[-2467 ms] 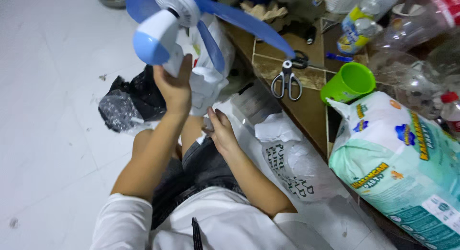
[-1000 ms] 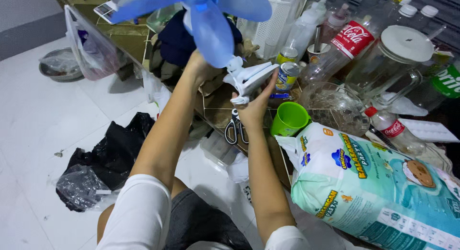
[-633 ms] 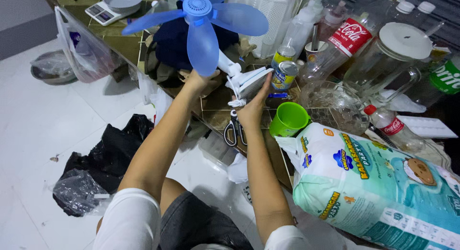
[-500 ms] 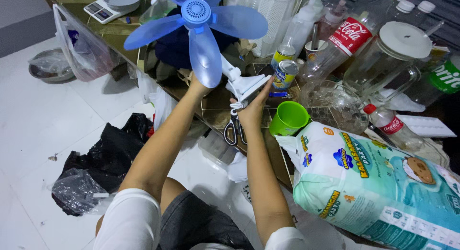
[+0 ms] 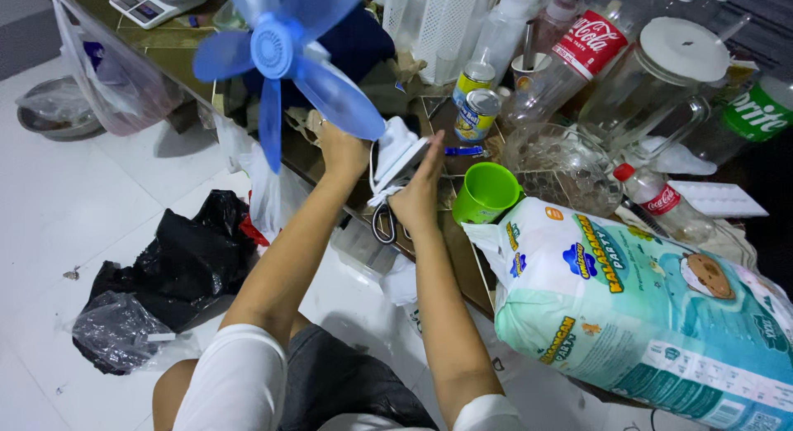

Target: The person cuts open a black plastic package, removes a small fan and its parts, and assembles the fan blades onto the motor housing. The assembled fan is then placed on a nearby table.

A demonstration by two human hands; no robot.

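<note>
Two hands are lowering a blue clip fan [image 5: 285, 59] toward the edge of a cluttered tiled surface [image 5: 450, 233].

At the far left, black plastic bags [image 5: 178, 262] are lying on the white floor [image 5: 83, 208]. The left hand [image 5: 343, 154] is closing around the fan's white neck just under the blue blades, which are tilting out over the floor. The right hand [image 5: 417, 196] is pressing, fingers mostly straight, against the white clamp base [image 5: 396, 158], right above a pair of scissors [image 5: 384, 224]. Further right, a green cup [image 5: 486, 191], two cans [image 5: 472, 101], a glass bowl [image 5: 562, 163] and bottles are crowding in, with a large pale-green package [image 5: 652, 307] at the far right. With so little room, the blades or base could knock the cup or cans over, or the fan could slip off the edge.
</note>
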